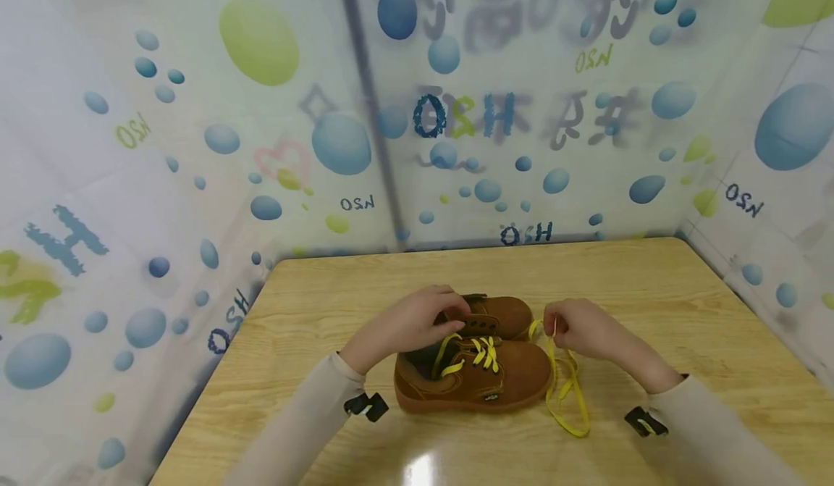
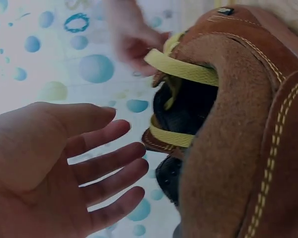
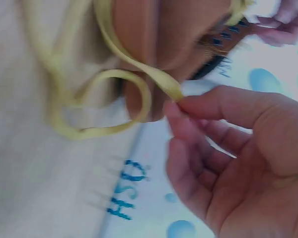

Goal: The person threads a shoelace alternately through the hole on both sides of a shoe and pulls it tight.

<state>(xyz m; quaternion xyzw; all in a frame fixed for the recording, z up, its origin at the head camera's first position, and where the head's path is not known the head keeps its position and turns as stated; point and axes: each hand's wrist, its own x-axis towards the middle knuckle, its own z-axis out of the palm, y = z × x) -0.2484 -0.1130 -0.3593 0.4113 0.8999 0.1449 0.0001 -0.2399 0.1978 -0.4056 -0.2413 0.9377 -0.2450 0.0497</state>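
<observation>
Two brown shoes lie side by side, toes to the right: the near shoe (image 1: 521, 377) has yellow lacing across its front, and the far shoe (image 1: 515, 312) shows bare dark eyelets. Over the shoe openings my left hand (image 1: 417, 319) hovers with relaxed, spread fingers; in the left wrist view that hand (image 2: 64, 163) holds nothing beside the near shoe's collar (image 2: 228, 109). Right of the toes, my right hand (image 1: 586, 330) pinches a yellow lace (image 1: 578, 406). The right wrist view shows the lace (image 3: 161, 79) between thumb and forefinger of the right hand (image 3: 238, 144), with a loop hanging down.
A light wooden table (image 1: 339, 290) carries the shoes. Behind and beside it stand pale curtains (image 1: 313, 51) printed with blue and green spots and lettering. The slack part of the lace lies on the wood right of the near shoe's toe.
</observation>
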